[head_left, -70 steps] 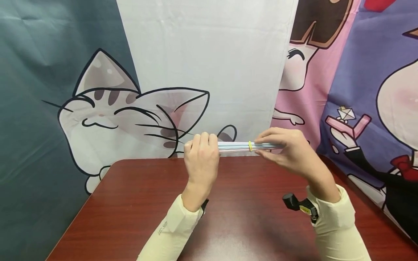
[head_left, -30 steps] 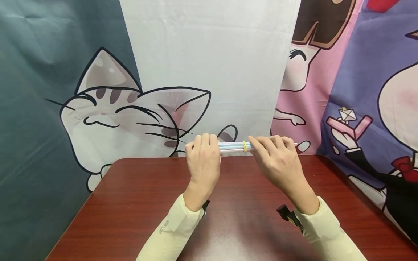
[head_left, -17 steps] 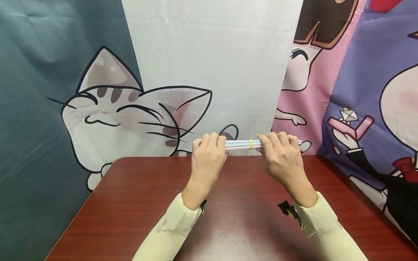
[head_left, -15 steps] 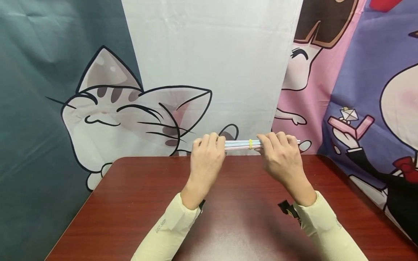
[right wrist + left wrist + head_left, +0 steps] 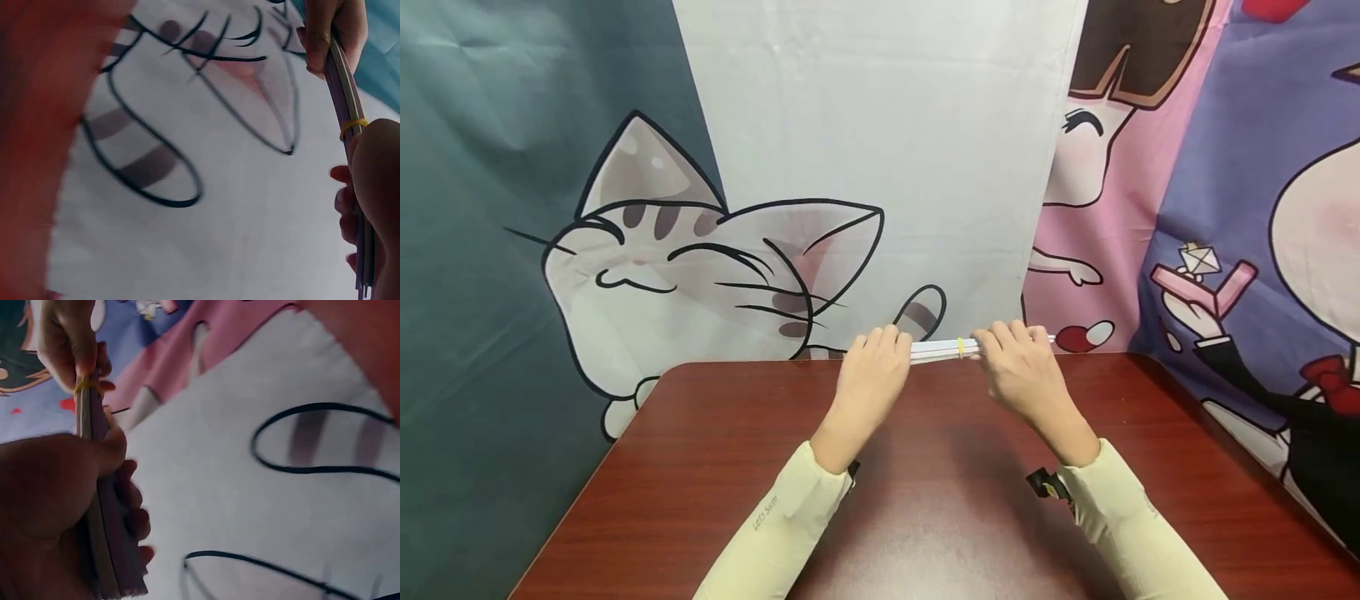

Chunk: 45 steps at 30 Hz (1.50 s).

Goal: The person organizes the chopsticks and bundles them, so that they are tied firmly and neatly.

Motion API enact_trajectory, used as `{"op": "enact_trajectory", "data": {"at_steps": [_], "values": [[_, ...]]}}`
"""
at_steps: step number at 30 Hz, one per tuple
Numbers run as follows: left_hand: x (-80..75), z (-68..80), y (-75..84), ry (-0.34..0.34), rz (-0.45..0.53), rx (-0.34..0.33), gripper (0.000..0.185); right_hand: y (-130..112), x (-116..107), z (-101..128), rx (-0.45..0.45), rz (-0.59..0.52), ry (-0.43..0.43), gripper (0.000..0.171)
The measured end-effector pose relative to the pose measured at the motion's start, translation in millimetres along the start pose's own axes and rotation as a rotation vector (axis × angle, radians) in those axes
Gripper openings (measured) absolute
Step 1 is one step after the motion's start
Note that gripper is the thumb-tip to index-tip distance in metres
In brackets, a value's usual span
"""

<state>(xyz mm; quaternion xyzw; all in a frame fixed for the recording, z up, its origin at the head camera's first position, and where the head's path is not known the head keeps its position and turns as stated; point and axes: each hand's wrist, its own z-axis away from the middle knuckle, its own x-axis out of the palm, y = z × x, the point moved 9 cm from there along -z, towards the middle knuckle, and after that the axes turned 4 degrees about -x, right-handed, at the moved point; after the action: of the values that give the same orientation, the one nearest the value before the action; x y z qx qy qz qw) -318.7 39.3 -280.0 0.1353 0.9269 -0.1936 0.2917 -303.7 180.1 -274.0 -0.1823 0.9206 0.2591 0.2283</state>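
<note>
A slim bundle of pale, layered strips (image 5: 934, 351) is held level above the far table edge. Its exact kind cannot be told. A yellow rubber band (image 5: 960, 347) circles it near the middle, close to my right fingertips. My left hand (image 5: 874, 379) grips the left part, fingers curled over it; in the left wrist view, the bundle's jagged near end (image 5: 119, 569) shows below that palm. My right hand (image 5: 1024, 377) grips the other part, with narrow tips poking out past it. From the right wrist, the bundle (image 5: 342, 94) runs between both hands, thumbs along it.
Beneath the hands lies a reddish-brown wooden table (image 5: 737, 467) with rounded far corners. Behind it hangs a printed cloth backdrop (image 5: 880, 125) with a cartoon cat and figures. A black wrist device (image 5: 1048, 483) sits at the right cuff.
Earlier my right fingertips pinched the bundle; then that hand curled over it. Since half a second ago both hands have lowered slightly, and the bundle's blue and pink layers now look mostly white.
</note>
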Motion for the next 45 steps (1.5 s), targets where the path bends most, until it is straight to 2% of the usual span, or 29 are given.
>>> {"op": "enact_trajectory", "data": {"at_steps": [3,6,10,13,16,19,24,27,30,33,37,40,45], "values": [[19.8,7.7,1.1,-0.084,0.049,0.061,0.003,2,17,12,-0.001,-0.097,-0.071,0.02],[42.3,14.3,-2.7,-0.216,0.155,0.096,0.017,7,27,23,0.027,-0.223,-0.106,0.024],[70.7,21.8,-10.8,-0.417,0.396,0.086,0.03,20,38,35,0.127,-0.374,-0.171,0.029],[85.0,25.3,-15.6,-0.502,0.582,0.055,0.032,29,48,43,0.215,-0.45,-0.269,0.027],[93.2,26.3,-17.8,-0.524,0.776,0.031,0.03,35,60,51,0.28,-0.551,-0.371,0.025],[99.7,26.9,-21.4,-0.52,0.925,0.009,0.028,40,70,59,0.349,-0.751,-0.432,0.02],[120.1,34.0,-38.5,-0.55,1.063,-0.116,0.029,48,87,71,0.489,-1.085,-0.418,0.018],[135.2,42.0,-48.6,-0.599,1.151,-0.197,0.031,52,99,82,0.556,-1.193,-0.384,0.02],[145.5,48.6,-54.0,-0.626,1.232,-0.249,0.033,56,113,96,0.642,-1.259,-0.356,0.022],[151.7,52.7,-55.0,-0.621,1.285,-0.287,0.035,58,126,109,0.749,-1.284,-0.335,0.024],[157.3,56.1,-53.2,-0.584,1.271,-0.326,0.036,55,139,121,0.832,-1.301,-0.337,0.028],[162.7,58.4,-50.4,-0.576,1.248,-0.343,0.036,53,148,128,0.858,-1.33,-0.347,0.026],[174.2,64.6,-45.3,-0.643,1.249,-0.353,0.033,51,160,138,0.911,-1.38,-0.352,0.025]]}}
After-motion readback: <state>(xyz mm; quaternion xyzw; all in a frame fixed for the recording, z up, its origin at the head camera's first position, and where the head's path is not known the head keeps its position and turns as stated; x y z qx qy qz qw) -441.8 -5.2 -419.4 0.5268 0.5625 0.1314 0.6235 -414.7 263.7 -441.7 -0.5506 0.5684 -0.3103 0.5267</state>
